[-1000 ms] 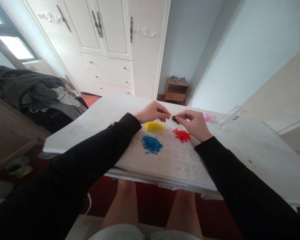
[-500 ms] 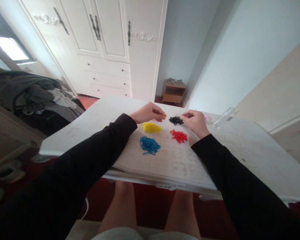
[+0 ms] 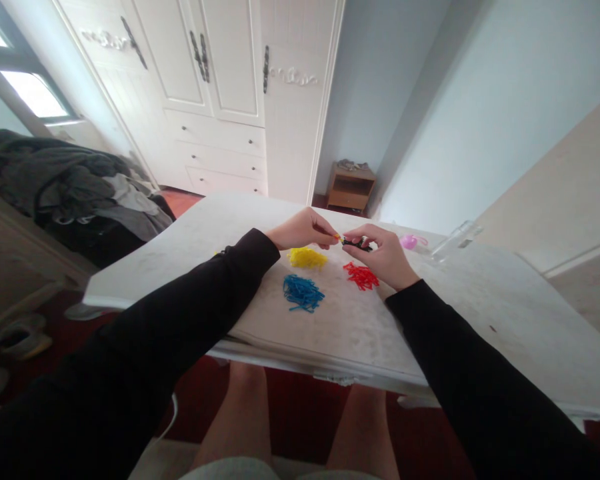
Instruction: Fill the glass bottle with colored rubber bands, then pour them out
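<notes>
My left hand [image 3: 310,229] pinches a small yellow and red piece, likely rubber bands [image 3: 338,238], between thumb and fingertips. Close against it, my right hand [image 3: 380,250] has its thumb and fingers drawn together at the same piece. Whatever the right fingertips hold is too small to make out. Behind the right fingers lies the pile of black bands [image 3: 358,244], partly covered. Nearer to me are piles of yellow bands [image 3: 307,258], red bands [image 3: 362,275] and blue bands [image 3: 303,293], all loose on the white table [image 3: 330,333].
Right of my right hand sit a pink object [image 3: 411,241] and a clear plastic container [image 3: 455,240]. A white wardrobe [image 3: 220,133] and a small wooden cabinet [image 3: 351,188] stand beyond the table. Dark clothes [image 3: 75,180] are heaped at the left.
My right hand has moved left from the edge of the black pile to meet the left fingertips. The left hand has shifted slightly right, still pinching the small piece.
</notes>
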`<act>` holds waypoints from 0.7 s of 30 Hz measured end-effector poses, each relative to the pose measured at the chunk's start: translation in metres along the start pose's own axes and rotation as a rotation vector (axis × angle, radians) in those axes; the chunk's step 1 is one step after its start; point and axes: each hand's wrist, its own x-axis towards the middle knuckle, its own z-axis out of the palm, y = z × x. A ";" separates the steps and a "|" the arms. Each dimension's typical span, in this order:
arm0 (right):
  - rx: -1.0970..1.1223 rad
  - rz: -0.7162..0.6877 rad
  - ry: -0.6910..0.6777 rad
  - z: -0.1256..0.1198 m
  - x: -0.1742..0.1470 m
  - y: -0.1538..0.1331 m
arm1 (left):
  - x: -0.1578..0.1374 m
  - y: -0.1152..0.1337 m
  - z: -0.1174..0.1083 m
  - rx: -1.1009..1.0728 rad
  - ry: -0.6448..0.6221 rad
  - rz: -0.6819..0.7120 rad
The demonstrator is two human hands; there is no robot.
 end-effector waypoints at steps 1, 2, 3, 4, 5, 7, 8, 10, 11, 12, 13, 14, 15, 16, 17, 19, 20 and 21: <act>0.006 -0.007 -0.011 0.002 0.000 -0.003 | 0.000 0.001 0.001 0.002 -0.004 -0.001; 0.007 -0.013 -0.016 0.003 -0.001 -0.005 | -0.001 0.002 0.001 0.003 -0.006 -0.004; 0.005 -0.019 -0.015 0.004 -0.001 -0.006 | -0.001 0.003 0.002 0.004 -0.009 -0.007; -0.001 -0.023 -0.010 0.004 -0.001 -0.006 | -0.001 0.004 0.002 0.003 -0.014 -0.010; -0.008 -0.022 -0.002 0.004 -0.001 -0.006 | -0.001 0.004 0.002 0.001 -0.016 -0.011; -0.025 -0.009 0.024 0.003 -0.002 -0.004 | 0.000 0.003 0.002 -0.009 -0.015 -0.008; -0.034 0.000 0.041 0.003 -0.002 -0.004 | 0.000 0.001 0.001 -0.012 -0.010 -0.004; -0.046 0.013 0.076 0.001 -0.002 -0.005 | 0.002 -0.002 -0.001 -0.009 0.014 0.008; -0.046 0.015 0.090 0.001 -0.003 -0.006 | 0.003 -0.004 -0.002 -0.003 0.030 0.011; -0.041 0.015 0.092 0.001 -0.003 -0.008 | 0.003 -0.006 -0.003 0.004 0.046 0.012; -0.034 0.012 0.078 0.003 -0.003 -0.011 | 0.004 -0.007 -0.003 0.007 0.060 0.012; -0.027 0.002 0.042 0.004 -0.003 -0.014 | 0.004 -0.008 -0.004 0.004 0.068 0.014; -0.023 -0.015 -0.012 0.007 -0.003 -0.016 | 0.005 -0.008 -0.004 -0.007 0.069 0.016; -0.023 -0.037 -0.074 0.011 -0.004 -0.019 | 0.005 -0.008 -0.004 -0.025 0.063 0.020; -0.030 -0.058 -0.135 0.015 -0.004 -0.021 | 0.005 -0.008 -0.004 -0.046 0.055 0.024; -0.054 -0.081 -0.216 0.024 -0.003 -0.022 | 0.006 -0.008 -0.003 -0.083 0.041 0.033; -0.066 -0.077 -0.230 0.027 -0.003 -0.022 | 0.006 -0.008 -0.002 -0.093 0.037 0.036; -0.077 -0.068 -0.232 0.030 -0.003 -0.021 | 0.006 -0.009 -0.002 -0.097 0.034 0.040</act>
